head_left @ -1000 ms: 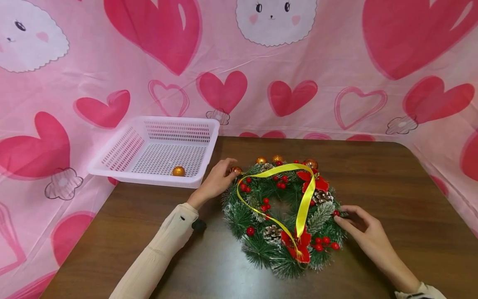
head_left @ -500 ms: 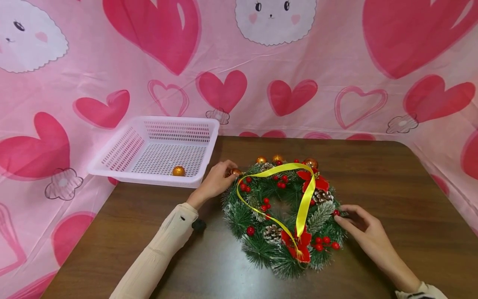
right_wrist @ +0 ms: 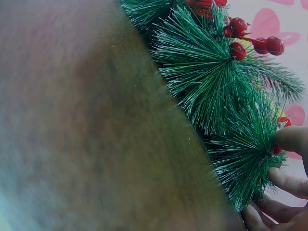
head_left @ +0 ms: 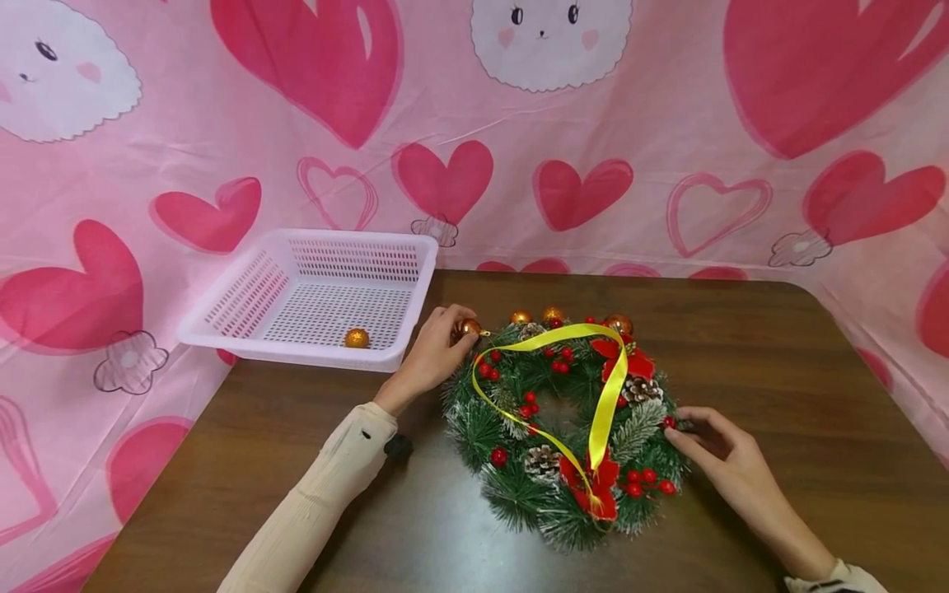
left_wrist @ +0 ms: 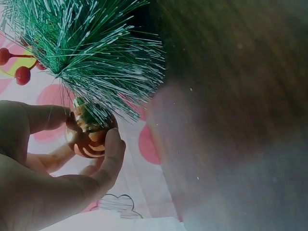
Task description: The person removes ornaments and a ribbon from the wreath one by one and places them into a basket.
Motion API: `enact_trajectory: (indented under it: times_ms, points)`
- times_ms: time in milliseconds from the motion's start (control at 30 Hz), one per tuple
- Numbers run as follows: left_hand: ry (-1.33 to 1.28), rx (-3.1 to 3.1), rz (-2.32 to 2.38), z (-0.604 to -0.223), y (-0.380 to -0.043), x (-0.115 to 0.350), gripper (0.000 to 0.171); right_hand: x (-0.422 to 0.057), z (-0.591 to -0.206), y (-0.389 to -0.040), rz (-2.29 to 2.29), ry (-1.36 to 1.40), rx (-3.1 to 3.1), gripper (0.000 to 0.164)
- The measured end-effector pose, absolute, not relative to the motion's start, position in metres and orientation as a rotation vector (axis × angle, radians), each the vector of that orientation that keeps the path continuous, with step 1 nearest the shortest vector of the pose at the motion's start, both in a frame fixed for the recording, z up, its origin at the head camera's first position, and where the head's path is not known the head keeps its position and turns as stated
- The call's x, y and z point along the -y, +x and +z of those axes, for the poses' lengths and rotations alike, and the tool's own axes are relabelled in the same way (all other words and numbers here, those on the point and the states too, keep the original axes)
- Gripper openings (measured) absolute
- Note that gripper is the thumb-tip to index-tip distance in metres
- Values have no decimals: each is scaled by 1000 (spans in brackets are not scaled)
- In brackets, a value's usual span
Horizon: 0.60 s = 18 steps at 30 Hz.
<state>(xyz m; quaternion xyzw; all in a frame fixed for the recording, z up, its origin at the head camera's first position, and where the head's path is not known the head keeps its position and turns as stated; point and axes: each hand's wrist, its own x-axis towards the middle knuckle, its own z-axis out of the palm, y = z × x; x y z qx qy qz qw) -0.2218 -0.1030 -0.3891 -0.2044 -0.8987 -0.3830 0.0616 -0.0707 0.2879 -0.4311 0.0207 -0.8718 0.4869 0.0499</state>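
Observation:
A green Christmas wreath (head_left: 511, 494) with pine cones, red berries and red poinsettias lies flat on the brown table. Yellow ribbon (head_left: 610, 395) loops over its top. At the wreath's upper left, my left hand (head_left: 433, 350) holds a shiny copper-coloured bauble (left_wrist: 89, 139) between thumb and fingers, right beside the frosted needles (left_wrist: 110, 62). My right hand (head_left: 730, 461) grips the wreath's right edge, its thumb near a red berry and its fingers among the needles (right_wrist: 240, 159) in the right wrist view.
Left of the wreath stands a white plastic basket (head_left: 296, 352) with one glittery gold bauble (head_left: 357, 338) inside. Along the wreath's far edge sit two gold baubles (head_left: 521, 316) and a copper one (head_left: 619, 324). A pink heart-patterned cloth (head_left: 504, 123) hangs behind the table.
My left hand has shifted slightly up and away from the wreath with the copper bauble, whose small gold cap now shows. The right hand and the wreath stay put.

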Motion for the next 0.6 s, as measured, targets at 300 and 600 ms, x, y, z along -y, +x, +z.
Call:
enact_trajectory:
  times_ms: [300,600]
  points:
    - [-630,2671,-1170,-388,-220,102,31,-288,-432,-71,1481,51,2667,32]
    - [-638,2645,-1166,-385,-219,101,30,-288,-431,-71,1472,39,2674,32]
